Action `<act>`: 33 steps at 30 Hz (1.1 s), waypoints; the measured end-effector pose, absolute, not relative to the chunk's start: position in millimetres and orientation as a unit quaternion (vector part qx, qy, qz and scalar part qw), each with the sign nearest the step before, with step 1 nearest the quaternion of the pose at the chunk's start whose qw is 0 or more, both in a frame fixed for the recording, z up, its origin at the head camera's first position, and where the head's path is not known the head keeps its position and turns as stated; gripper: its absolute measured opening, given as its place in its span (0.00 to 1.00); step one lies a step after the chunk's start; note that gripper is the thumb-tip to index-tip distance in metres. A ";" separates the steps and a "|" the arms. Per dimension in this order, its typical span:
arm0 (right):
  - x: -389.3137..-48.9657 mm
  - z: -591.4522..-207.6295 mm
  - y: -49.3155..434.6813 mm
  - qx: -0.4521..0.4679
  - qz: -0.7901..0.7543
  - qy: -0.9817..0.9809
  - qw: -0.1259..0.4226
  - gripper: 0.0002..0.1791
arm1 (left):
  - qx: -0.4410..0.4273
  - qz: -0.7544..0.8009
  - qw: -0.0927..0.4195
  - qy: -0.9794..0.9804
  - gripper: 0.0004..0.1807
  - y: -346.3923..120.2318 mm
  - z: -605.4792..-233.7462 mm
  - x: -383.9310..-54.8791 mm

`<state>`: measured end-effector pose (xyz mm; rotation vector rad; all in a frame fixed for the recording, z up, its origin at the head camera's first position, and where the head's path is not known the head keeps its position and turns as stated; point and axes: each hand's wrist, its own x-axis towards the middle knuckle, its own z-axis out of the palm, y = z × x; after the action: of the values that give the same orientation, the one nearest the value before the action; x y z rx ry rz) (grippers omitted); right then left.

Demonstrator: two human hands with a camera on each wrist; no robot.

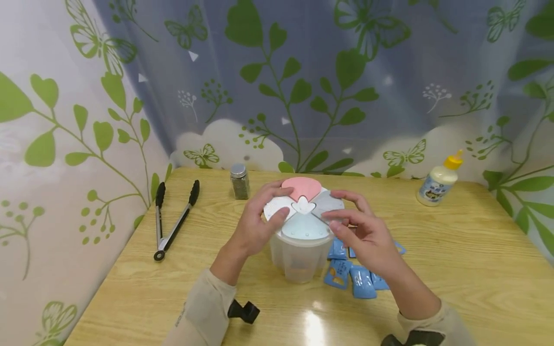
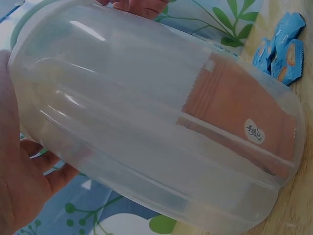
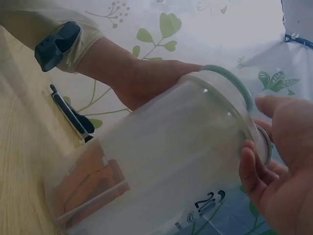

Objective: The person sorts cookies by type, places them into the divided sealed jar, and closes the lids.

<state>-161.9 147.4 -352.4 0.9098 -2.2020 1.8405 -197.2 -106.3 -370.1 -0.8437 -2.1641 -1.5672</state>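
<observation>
A clear plastic canister (image 1: 300,262) stands upright on the table, topped by a round lid with pink (image 1: 302,186), white, grey and pale blue segments around a white heart-shaped centre. Through its wall an orange-brown packet (image 2: 239,117) shows at the bottom. My left hand (image 1: 261,218) holds the lid's left side, thumb on top and fingers round the rim. At the opposite side my right hand (image 1: 363,235) pinches the edge of the grey segment (image 1: 327,204) between thumb and fingers. That segment's outer edge (image 3: 264,142) seems slightly raised in the right wrist view.
Several blue packets (image 1: 362,281) lie right of the canister, partly behind my right hand. Tongs (image 1: 175,226) rest spread at the left. A spice jar (image 1: 240,181) and a yellow-capped squeeze bottle (image 1: 437,185) stand toward the back, before a patterned curtain (image 1: 303,120).
</observation>
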 end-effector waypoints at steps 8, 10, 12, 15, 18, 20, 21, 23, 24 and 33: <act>-158.9 -350.5 143.5 0.215 0.605 -0.767 -0.009 0.33 | -0.297 -0.562 0.102 -0.765 0.38 -113.4 -365.5 -196.5; -157.2 -350.6 145.5 0.213 0.598 -0.772 -0.044 0.37 | -0.301 -0.563 0.080 -0.765 0.42 -114.1 -364.7 -194.8; -155.6 -350.1 147.2 0.210 0.598 -0.770 -0.070 0.40 | -0.301 -0.567 0.058 -0.765 0.43 -114.2 -363.2 -192.5; -155.1 -347.4 147.9 0.206 0.598 -0.770 -0.083 0.41 | -0.293 -0.579 0.029 -0.760 0.39 -114.8 -359.4 -189.5; -156.3 -343.6 146.8 0.203 0.599 -0.770 -0.088 0.41 | -0.278 -0.585 0.010 -0.762 0.37 -116.0 -354.2 -186.8; -155.6 -341.5 146.1 0.203 0.596 -0.772 -0.092 0.41 | -0.273 -0.585 0.003 -0.764 0.36 -117.0 -352.7 -184.3; -155.4 -340.7 145.8 0.203 0.595 -0.772 -0.094 0.41 | -0.271 -0.582 0.001 -0.767 0.36 -117.3 -351.8 -183.3; -155.0 -339.5 145.3 0.206 0.596 -0.770 -0.098 0.41 | -0.273 -0.577 0.000 -0.770 0.35 -117.9 -350.9 -182.7; -154.9 -339.3 145.2 0.207 0.597 -0.768 -0.100 0.41 | -0.274 -0.574 -0.001 -0.772 0.35 -118.2 -350.6 -182.7; -160.2 -343.7 148.5 0.214 0.612 -0.754 -0.108 0.47 | -0.320 -0.534 0.029 -0.782 0.22 -121.2 -353.3 -187.3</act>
<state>-160.2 148.5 -343.7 0.7229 -2.5465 2.0668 -187.3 -121.2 -353.3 -0.9876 -2.4127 -1.6462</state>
